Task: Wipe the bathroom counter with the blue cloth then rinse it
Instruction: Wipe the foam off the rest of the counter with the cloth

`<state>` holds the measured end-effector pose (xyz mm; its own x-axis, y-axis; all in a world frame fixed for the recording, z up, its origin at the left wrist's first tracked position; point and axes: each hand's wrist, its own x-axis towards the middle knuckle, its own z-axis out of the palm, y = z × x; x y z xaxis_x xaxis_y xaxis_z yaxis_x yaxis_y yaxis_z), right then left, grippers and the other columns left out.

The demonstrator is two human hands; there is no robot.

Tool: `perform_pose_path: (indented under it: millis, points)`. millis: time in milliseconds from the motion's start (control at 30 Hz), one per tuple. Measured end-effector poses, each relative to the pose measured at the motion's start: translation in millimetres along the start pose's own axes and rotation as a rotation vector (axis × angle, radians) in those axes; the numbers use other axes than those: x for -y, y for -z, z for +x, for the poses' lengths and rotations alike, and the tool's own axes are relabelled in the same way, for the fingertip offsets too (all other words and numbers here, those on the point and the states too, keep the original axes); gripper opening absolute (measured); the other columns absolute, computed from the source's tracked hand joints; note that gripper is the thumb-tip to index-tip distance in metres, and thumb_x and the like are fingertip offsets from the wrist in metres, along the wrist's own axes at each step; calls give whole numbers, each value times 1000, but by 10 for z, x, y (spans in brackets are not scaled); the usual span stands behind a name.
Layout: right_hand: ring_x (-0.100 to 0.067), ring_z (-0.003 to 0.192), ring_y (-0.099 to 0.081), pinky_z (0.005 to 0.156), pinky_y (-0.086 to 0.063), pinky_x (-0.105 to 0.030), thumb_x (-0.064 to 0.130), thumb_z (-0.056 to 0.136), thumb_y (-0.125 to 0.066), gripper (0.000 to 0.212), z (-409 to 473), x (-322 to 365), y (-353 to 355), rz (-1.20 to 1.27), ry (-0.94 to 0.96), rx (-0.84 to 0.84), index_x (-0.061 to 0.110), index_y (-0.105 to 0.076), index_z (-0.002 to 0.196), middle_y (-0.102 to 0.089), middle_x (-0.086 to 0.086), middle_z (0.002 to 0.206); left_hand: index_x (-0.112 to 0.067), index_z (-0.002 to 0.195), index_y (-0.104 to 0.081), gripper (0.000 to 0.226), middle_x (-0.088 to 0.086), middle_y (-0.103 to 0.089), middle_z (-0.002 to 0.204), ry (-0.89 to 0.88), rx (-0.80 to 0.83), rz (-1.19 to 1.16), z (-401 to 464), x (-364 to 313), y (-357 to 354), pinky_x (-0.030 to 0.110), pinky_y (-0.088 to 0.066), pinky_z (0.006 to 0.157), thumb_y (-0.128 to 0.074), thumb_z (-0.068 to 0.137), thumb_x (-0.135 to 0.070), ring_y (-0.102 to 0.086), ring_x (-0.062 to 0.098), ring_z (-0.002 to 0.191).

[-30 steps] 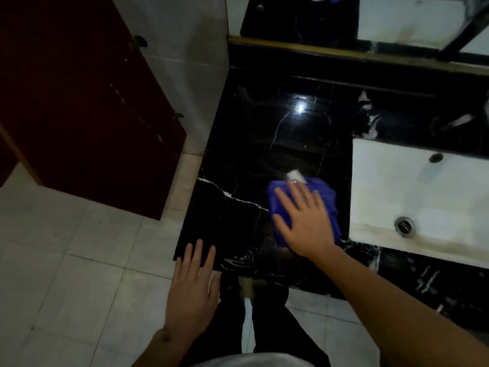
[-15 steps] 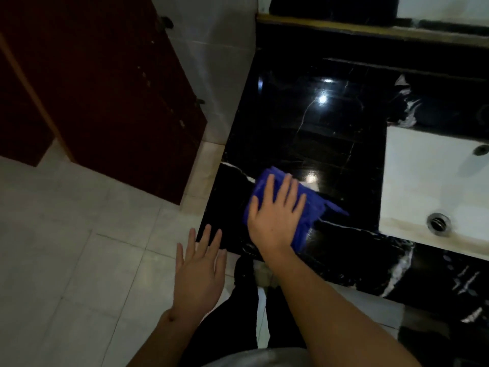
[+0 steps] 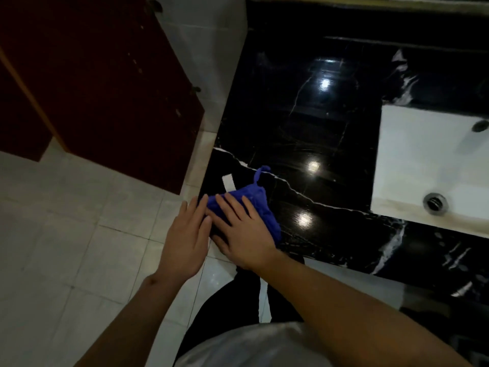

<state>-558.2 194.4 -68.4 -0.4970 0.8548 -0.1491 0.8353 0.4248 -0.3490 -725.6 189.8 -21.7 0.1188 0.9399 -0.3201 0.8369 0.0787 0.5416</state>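
Note:
The blue cloth (image 3: 260, 205) lies bunched at the front left corner of the black marble counter (image 3: 317, 123). A small loop sticks up from its far edge, and a white label pokes out on its left. My right hand (image 3: 242, 231) lies flat on the cloth with fingers spread, pressing it onto the counter. My left hand (image 3: 186, 238) hovers open just off the counter's left edge, its fingertips beside the cloth and touching my right hand's fingers. It holds nothing. The white sink basin (image 3: 428, 165) with its metal drain (image 3: 434, 203) sits to the right.
A dark red door (image 3: 105, 83) stands to the left, against a white tiled wall (image 3: 206, 43). Pale floor tiles (image 3: 66, 234) spread below. My dark trouser legs (image 3: 227, 308) stand close to the counter's front edge. Light spots gleam on the wet marble.
My right hand has slid the cloth leftward and toward me, from near the sink to the counter's front left corner. My left hand has risen to meet it at the edge.

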Motion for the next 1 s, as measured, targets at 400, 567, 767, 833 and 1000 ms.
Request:
perform_pose_path:
  millis: [400, 567, 767, 833, 1000]
  points:
    - [-23, 156, -4, 124, -13, -52, 62, 100, -32, 67, -1644, -1201, 378, -61, -258, 47, 34, -18, 159, -12, -2, 169, -46, 155, -10, 62, -11, -2, 167, -201, 204, 314, 104, -864, -734, 52, 4, 121, -3, 96, -63, 12, 16, 153]
    - [-29, 156, 5, 123, -4, -57, 74, 90, -43, 89, -1803, -1259, 362, -94, -203, 110, 33, -7, 161, -1, -8, 169, -44, 155, -9, 65, -8, 4, 167, -225, 194, 445, 74, -825, -812, 55, 4, 121, 1, 94, -61, 17, 19, 151]
    - [-34, 155, -6, 122, 0, -52, 43, 72, -77, 113, -1910, -1313, 370, -154, -146, 137, 29, -9, 161, -5, -12, 169, -44, 155, -14, 65, -11, 4, 165, -259, 184, 412, 100, -743, -784, 50, 4, 121, -3, 94, -62, 17, 16, 151]
    - [-32, 155, -11, 123, -8, -52, 44, 80, -68, 94, -1926, -1280, 380, -122, -114, 66, 27, -20, 160, -13, -11, 168, -44, 155, -15, 63, -12, 4, 165, -271, 179, 393, 98, -708, -796, 49, 6, 121, -4, 95, -63, 18, 14, 151]
    - [-23, 109, -71, 88, -60, -40, 21, 73, -81, 56, -2026, -1132, 605, 79, -264, -275, 13, -67, 126, -73, -6, 119, -43, 155, -17, 65, -12, 2, 165, -272, 172, 354, 96, -712, -806, 50, 6, 121, -2, 94, -63, 16, 14, 151]
